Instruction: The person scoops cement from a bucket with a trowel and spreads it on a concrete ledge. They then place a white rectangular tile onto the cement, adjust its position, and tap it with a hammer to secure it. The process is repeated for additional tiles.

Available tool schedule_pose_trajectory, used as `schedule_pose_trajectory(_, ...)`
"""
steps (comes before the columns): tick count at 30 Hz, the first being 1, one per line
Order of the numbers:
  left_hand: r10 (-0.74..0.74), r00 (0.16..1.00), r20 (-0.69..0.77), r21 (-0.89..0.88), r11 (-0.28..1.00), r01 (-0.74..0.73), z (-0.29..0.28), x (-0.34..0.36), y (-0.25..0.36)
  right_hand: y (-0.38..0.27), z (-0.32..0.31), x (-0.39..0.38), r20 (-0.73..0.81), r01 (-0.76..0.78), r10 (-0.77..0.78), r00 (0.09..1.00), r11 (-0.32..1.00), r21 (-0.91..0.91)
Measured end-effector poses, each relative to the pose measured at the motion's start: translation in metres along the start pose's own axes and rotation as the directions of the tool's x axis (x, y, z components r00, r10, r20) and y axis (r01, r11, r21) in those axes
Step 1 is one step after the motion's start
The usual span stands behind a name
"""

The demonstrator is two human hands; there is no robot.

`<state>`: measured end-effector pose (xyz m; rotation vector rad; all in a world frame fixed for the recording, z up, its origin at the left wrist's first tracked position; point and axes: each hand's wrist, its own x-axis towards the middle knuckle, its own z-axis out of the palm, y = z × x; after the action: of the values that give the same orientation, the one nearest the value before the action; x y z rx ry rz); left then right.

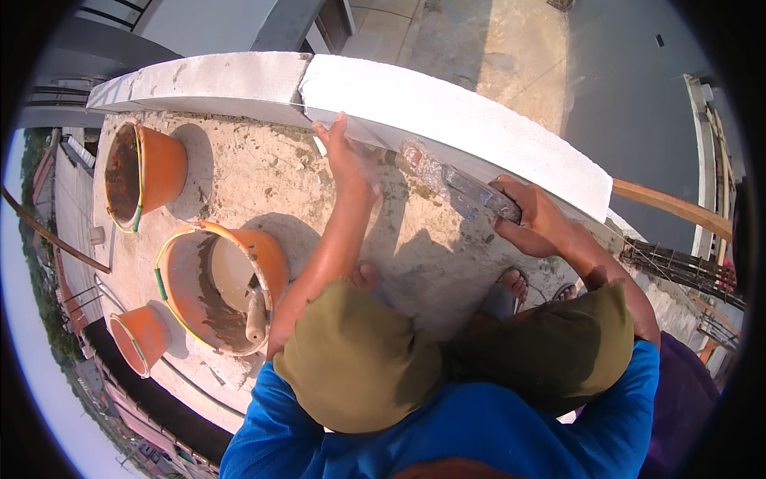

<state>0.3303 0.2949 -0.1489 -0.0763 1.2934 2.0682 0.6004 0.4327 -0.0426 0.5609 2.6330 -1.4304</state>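
My left hand [351,164] is raised with fingers apart at the near face of a low wall, its fingertips at the joint between a bright white block [447,100] and a greyer block [219,80]. Whether they press on the block I cannot tell. A thin string runs along the wall's near edge. In my right hand [536,215] is a long grey tool [471,191] with a shiny, plastic-like wrapped far end; its exact kind is unclear. It lies alongside the white block's near face. My fingers wrap round its near end.
To the left, an orange bucket [275,259] holds grey-brown slurry and a wooden-handled tool [256,317]. Two more orange buckets, one farther off [167,168] and one smaller [148,331], stand on the rough concrete floor [239,176]. Sandalled feet [511,291] stand below my arms. A wooden beam [670,206] juts out right.
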Motion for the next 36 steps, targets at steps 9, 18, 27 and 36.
schedule_pose_trajectory(9, -0.034, 0.999, -0.024, 0.215, 0.976, 0.038, 0.01, 0.019, -0.012, 0.09, 0.1, -0.057, 0.1, -0.113, 0.143, 0.985, 0.958, -0.263)
schedule_pose_trajectory(18, -0.075, 0.997, -0.005, 0.244, 0.967, 0.074, 0.024, 0.014, -0.013, 0.135, 0.109, -0.016, -0.143, -0.022, -0.033, 0.989, 0.93, -0.368)
schedule_pose_trajectory(27, -0.055, 0.996, -0.064, 0.241, 0.968, 0.069, 0.041, -0.003, -0.008, 0.161, 0.084, -0.076, -0.195, -0.117, 0.078, 0.978, 0.973, -0.199)
schedule_pose_trajectory(36, -0.196, 0.976, -0.091, 0.235, 0.948, 0.212, 0.039, -0.027, -0.01, 0.195, 0.107, -0.171, -0.498, -0.345, 0.25, 0.831, 0.933, -0.107)
